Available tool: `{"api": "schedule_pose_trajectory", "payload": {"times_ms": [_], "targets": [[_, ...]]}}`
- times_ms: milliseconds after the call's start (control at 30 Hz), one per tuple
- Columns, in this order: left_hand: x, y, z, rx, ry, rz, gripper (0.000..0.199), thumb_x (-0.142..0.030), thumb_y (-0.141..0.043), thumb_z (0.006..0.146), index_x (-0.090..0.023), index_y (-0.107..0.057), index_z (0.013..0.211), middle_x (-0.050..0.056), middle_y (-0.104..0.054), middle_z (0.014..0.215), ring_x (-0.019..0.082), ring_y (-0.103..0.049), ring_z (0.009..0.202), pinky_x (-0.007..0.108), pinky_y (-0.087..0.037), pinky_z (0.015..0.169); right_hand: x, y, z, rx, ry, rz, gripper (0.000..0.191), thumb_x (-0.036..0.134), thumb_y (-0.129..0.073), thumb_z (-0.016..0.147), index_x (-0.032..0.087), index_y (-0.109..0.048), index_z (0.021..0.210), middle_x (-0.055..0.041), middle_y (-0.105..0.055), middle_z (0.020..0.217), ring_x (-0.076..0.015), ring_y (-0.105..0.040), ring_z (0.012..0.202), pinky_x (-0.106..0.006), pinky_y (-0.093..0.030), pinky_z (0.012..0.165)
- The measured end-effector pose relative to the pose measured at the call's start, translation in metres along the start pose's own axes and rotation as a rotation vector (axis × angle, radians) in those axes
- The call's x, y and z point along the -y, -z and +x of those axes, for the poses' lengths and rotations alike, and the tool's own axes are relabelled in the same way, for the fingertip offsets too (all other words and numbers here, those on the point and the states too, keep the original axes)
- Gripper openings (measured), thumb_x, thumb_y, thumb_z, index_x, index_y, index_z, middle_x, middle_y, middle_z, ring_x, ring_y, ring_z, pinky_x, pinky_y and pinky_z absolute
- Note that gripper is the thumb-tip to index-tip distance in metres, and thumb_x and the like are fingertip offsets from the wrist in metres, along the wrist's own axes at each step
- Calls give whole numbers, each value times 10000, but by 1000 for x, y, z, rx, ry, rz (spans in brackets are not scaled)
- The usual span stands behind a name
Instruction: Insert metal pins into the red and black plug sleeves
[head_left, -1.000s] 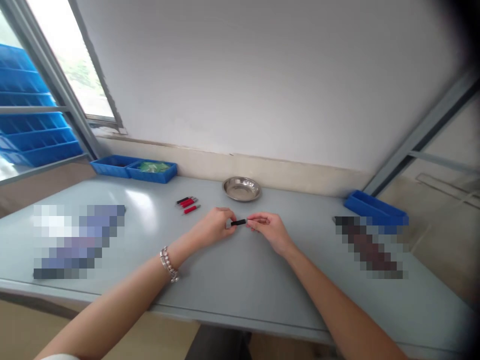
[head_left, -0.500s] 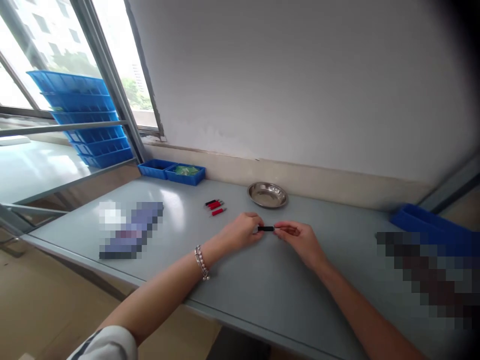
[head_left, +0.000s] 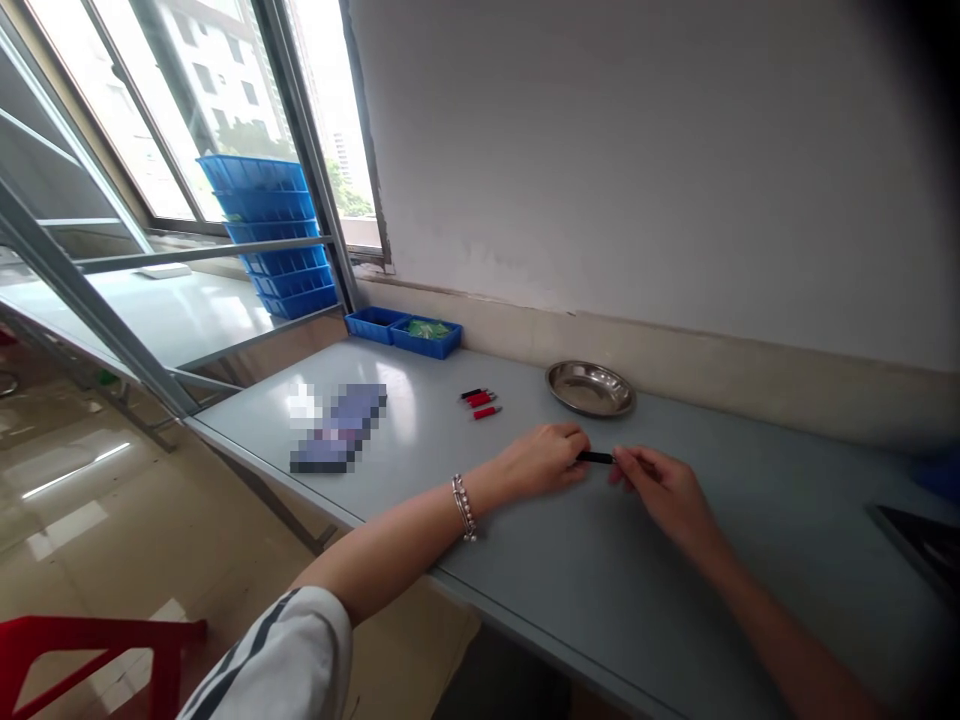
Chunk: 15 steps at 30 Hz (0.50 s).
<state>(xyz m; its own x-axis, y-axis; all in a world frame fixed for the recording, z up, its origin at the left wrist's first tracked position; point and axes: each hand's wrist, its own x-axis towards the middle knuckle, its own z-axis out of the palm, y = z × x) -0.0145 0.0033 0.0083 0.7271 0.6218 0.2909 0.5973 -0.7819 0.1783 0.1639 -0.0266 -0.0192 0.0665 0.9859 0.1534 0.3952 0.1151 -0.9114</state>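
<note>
My left hand (head_left: 546, 460) wears bracelets at the wrist and has its fingers closed around one end of a slim black rod (head_left: 597, 458). The fingertips of my right hand (head_left: 666, 488) pinch the rod's other end. Held level just over the tabletop, the rod has both its ends hidden by fingers. Beyond my left hand lie several similar small pieces: a red rod (head_left: 487, 412) with a thin metal tip, more red (head_left: 481, 399), and a black piece (head_left: 472, 394) behind. A shallow round metal dish (head_left: 581, 400) stands behind my hands, apart from them.
Two small blue bins (head_left: 426, 345) sit at the table's back left corner, one with green packets. A blurred-out flat item (head_left: 349, 425) lies at left. Stacked blue crates (head_left: 274, 235) stand by the window. A dark flat object (head_left: 919, 545) is at right, a red stool (head_left: 97, 635) lower left.
The view has turned left, so everything sits further right and the red stool now shows. Both hands still hold the black rod; the right fingers sit slightly differently on its end.
</note>
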Motion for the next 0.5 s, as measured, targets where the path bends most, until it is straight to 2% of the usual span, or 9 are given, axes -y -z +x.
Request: {"api": "schedule_pose_trajectory", "payload": {"times_ms": [100,233,400,500], "targets": [[3,-3,0,-13,-12,-16,173,-243,-492,802,-137,-560,920,72,-584,926,135,-560,709,222,-401,577,5,0,0,3,-21,86,398,506,-624,629,177,-598,850,-45,-647,642,-160,-568,569,-270,-446,525],[4,-3,0,-8,-8,-22,173,-234,-503,791,-140,-561,925,65,-584,932,134,-556,715,219,-400,577,8,0,-1,4,-14,122,378,502,-672,568,180,-605,754,-36,-636,592,-174,-595,581,-277,-460,550],[2,-1,-1,-6,-9,-34,169,-227,-515,782,-141,-563,919,57,-588,933,123,-548,689,215,-387,563,1,3,0,76,21,7,362,534,-544,701,180,-595,643,-51,-636,585,-153,-563,527,-269,-425,515],[1,-1,-1,-22,-5,-49,171,-220,-514,784,-137,-564,925,54,-593,929,120,-545,687,214,-389,577,1,3,0,80,1,-20,365,527,-503,736,176,-602,730,-55,-643,602,-151,-550,505,-276,-414,502]]}}
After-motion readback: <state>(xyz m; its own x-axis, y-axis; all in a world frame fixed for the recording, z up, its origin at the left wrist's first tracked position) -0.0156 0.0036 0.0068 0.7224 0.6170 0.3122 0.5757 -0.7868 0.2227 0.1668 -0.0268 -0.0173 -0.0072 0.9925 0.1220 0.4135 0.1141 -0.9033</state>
